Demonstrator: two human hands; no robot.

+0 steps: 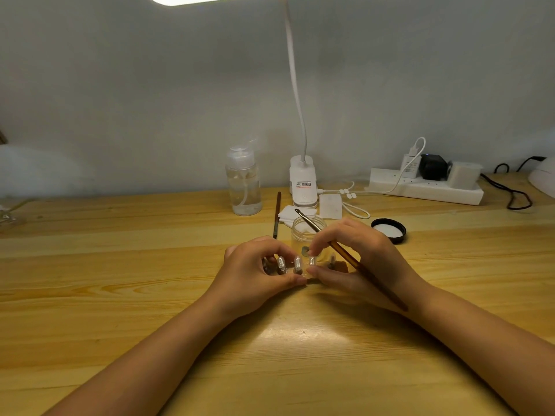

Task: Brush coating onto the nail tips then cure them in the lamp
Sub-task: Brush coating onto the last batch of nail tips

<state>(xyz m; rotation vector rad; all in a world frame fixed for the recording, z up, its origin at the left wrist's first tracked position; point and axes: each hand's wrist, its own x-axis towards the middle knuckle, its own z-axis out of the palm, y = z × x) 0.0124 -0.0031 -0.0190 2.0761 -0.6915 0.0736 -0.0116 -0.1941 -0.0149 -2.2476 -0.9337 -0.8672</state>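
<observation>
We judge this to be the setting-up part of the brushing step: our left hand (261, 270) and right hand (357, 259) both pinch at a clear strip carrying the nail tips (297, 264), low over the surface (150, 265), just in front of an open jar (307, 235). The right hand also grips the brush (354, 259), its tip pointing away over the jar — not on any nail. Next, we would need to steady the strip with the left hand alone and turn the bristles down onto a tip. The strip's ends sit behind our fingers, and whether any coating is on yet is hard to tell. The curing lamp may be the white shape (543, 178) cut off at the right edge — we cannot be sure.
</observation>
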